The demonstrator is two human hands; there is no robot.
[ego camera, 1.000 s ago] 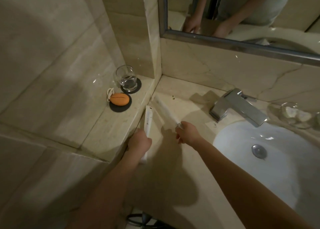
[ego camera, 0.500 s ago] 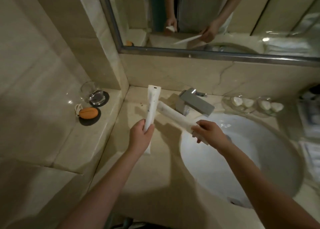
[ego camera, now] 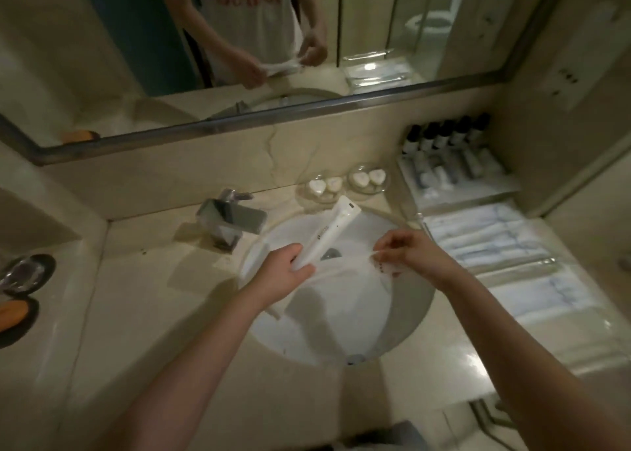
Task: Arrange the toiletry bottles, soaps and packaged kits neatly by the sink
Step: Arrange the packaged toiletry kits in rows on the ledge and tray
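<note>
Far left of the sink (ego camera: 341, 331), an oval orange soap (ego camera: 12, 312) and a clear glass (ego camera: 20, 274) sit on round black coasters on the glossy beige marble surface (ego camera: 153, 314). A square chrome faucet (ego camera: 230, 218) stands behind the basin's left rim. Over the white basin, the left hand (ego camera: 285, 276) grips a long, smooth white packet (ego camera: 329, 235). The right hand (ego camera: 409, 256) pinches a thin second packet (ego camera: 384, 271), too blurred to make out. Behind the basin lie heart-shaped soaps (ego camera: 322, 187). To its right stand dark-capped bottles (ego camera: 444, 136) and plastic-wrapped packs (ego camera: 485, 242). Half a second ago both hands were at the basin's left edge, their packets crossing by the faucet.
</note>
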